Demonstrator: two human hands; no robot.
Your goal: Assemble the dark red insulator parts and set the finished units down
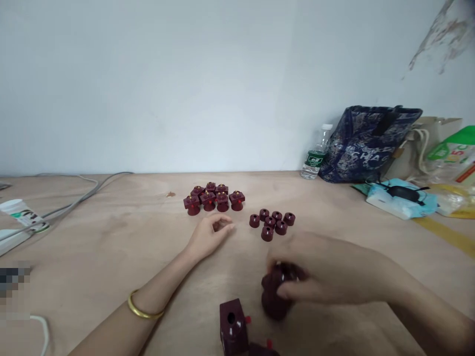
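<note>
My right hand (315, 269), blurred by motion, is closed around dark maroon plastic pieces (276, 291) above the table; their exact number and shape are smeared. My left hand (211, 235) rests on the tabletop, loosely curved and holding nothing, with a gap between thumb and forefinger. Just beyond it stands a cluster of maroon assemblies (215, 199) with square tops, brass-coloured tips and red tabs. Several round maroon caps (270, 222) with centre holes sit to the right of my left hand. Nearest me is a maroon square-topped block (233, 326) with a hole and a red tab, partly cut off by the frame.
At the back right are a water bottle (314, 155), a dark blue patterned bag (367, 143) and a light blue tissue pack (393, 200). Grey cables (91, 193) and a white cup (24, 215) lie on the left. A pale wall (222, 89) bounds the wooden table (111, 247).
</note>
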